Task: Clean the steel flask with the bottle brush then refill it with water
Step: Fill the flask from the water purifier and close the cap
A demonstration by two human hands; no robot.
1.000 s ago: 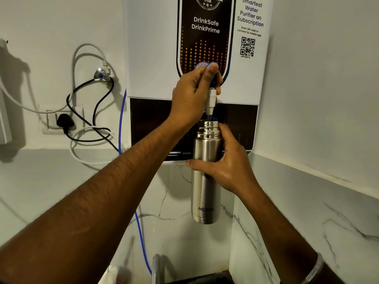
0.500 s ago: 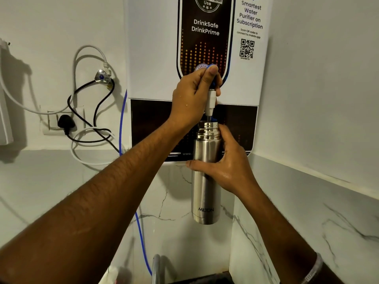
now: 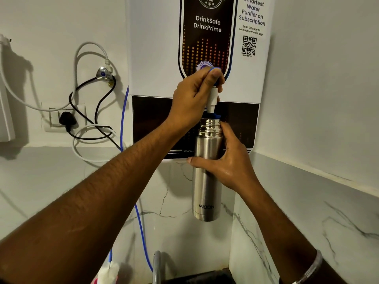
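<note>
Standing upright, mouth up, flask (image 3: 206, 181) in right grip (image 3: 227, 162); left grip (image 3: 192, 99) clasps tap (image 3: 212, 97).

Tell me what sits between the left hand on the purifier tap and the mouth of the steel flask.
In the head view, the tap's white nozzle with its blue tip runs down from the left hand to the steel flask.

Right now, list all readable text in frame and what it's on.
"DrinkSafe DrinkPrime": purifier dark panel.
"Smartest Water Purifier on Subscription": purifier, top right.
"Scan QR code to connect to mobile app": above the QR code.
"CERTIFIED", partly hidden: round badge.
"Use": cut-off top seal.
"MILTON": flask.
"www.", rest hidden: purifier's bottom strip.
Code under the QR: too small.
</note>
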